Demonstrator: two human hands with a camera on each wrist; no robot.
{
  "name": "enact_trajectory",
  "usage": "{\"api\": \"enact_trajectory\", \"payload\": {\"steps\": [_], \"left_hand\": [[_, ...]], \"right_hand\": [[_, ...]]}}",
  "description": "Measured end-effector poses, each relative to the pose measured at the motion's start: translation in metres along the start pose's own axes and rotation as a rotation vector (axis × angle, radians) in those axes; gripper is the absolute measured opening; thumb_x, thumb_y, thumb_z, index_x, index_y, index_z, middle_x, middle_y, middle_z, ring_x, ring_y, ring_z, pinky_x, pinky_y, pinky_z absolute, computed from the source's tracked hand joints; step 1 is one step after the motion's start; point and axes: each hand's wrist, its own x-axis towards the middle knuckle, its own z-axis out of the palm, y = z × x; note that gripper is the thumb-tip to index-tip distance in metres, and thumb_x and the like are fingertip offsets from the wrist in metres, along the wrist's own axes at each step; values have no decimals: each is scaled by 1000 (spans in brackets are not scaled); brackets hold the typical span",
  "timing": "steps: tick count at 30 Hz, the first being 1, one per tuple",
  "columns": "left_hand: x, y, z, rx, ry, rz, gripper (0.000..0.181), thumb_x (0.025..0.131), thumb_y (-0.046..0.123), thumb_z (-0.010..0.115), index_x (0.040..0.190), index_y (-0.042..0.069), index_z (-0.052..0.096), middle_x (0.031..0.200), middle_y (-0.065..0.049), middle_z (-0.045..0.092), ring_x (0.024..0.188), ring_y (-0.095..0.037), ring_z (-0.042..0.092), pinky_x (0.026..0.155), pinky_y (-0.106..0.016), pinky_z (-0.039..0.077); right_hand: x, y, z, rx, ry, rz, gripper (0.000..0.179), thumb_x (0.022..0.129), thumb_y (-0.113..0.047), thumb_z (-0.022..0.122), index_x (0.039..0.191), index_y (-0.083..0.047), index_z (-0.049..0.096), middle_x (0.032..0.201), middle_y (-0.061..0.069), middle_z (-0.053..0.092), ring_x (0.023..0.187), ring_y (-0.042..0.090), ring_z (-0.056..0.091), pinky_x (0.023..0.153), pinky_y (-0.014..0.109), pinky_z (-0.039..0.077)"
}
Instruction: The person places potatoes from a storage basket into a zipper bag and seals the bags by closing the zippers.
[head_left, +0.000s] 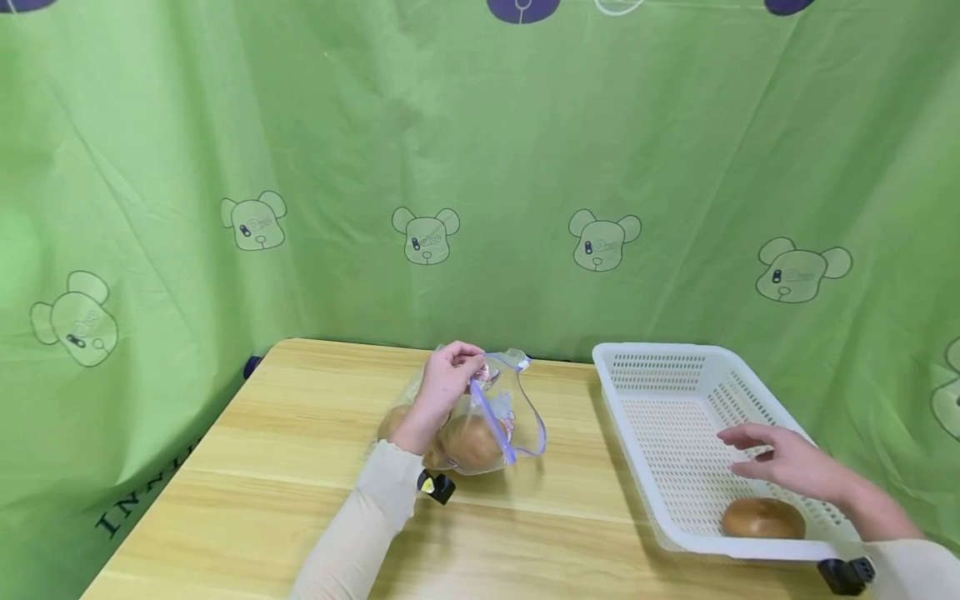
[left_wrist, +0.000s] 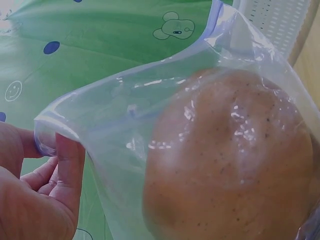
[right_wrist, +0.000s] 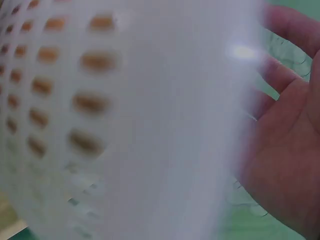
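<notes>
My left hand (head_left: 444, 383) pinches the upper edge of a clear zip bag (head_left: 491, 415) with a purple seal strip. The bag's mouth gapes toward the right. Inside it lie brown bread rolls (head_left: 471, 443); one speckled roll (left_wrist: 230, 160) fills much of the left wrist view through the plastic. Over the right part of a white basket (head_left: 633, 467) hovers my right hand (head_left: 787, 460), its fingers loosely extended and holding nothing. A single shiny brown bread roll (head_left: 763, 518) sits in the basket's near right corner, just below that hand. The basket's wall (right_wrist: 165, 110) partly covers the right hand in the right wrist view.
Both the bag and the basket stand on a light wooden table (head_left: 300, 433). A green curtain (head_left: 510, 167) printed with bear heads hangs behind the table's far edge. Raised, perforated sides surround the basket floor.
</notes>
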Motion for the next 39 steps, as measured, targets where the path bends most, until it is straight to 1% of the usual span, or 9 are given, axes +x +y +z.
{"api": "enact_trajectory", "payload": {"steps": [5,10,17,19,21,26,31,34,39], "left_hand": [[0,-1,1,5,-5,-2,15,88,3,61,101,-5,63,78,-6,63,62,-10,57,52,-20,51],[0,-1,0,18,-17,-13,17,89,5,61,103,-5,63,80,-7,63,64,-11,57,53,-19,51],[-20,31,1,50,-46,-25,20,91,2,57,106,-10,60,84,-13,63,66,-12,56,57,-19,51],[-21,32,1,50,-48,-21,21,91,2,57,107,-11,59,84,-13,63,66,-11,56,57,-18,51],[-21,33,1,51,-49,-16,22,91,2,57,108,-12,58,84,-13,62,66,-11,56,57,-18,51],[-22,33,2,50,-48,-14,23,91,1,57,109,-13,58,83,-12,62,66,-11,55,56,-18,51],[-21,32,2,48,-45,-19,22,91,2,57,108,-12,59,83,-12,63,66,-11,56,57,-19,51],[-21,32,2,48,-45,-22,21,91,2,57,107,-11,59,83,-11,63,66,-11,56,56,-18,50],[-22,32,2,46,-49,-25,21,91,1,57,108,-11,59,83,-12,63,66,-12,56,56,-18,50]], "right_hand": [[-8,17,3,14,-39,39,45,77,-13,76,116,4,60,108,15,64,95,-1,55,74,23,52],[-13,24,5,11,-75,89,48,78,-15,75,118,4,58,112,20,62,96,3,55,75,30,52],[-20,39,10,18,-149,140,50,80,-17,72,122,4,56,116,23,59,99,9,54,78,48,51],[-22,43,12,24,-167,135,50,80,-17,72,122,4,55,117,24,58,100,9,54,78,51,50],[-23,44,13,36,-185,118,50,80,-16,72,122,5,55,117,26,58,100,8,54,78,49,50],[-23,46,15,113,-262,71,47,82,-13,69,119,12,53,114,28,58,98,1,54,75,32,52],[-25,53,16,259,-351,44,40,86,-6,64,119,13,52,111,14,63,96,1,56,75,25,52],[-26,57,17,316,-394,17,40,85,-4,63,121,10,52,110,12,64,96,2,57,75,22,50],[-28,56,19,284,-419,11,48,82,-8,67,123,10,50,109,18,62,99,3,56,77,20,46]]}}
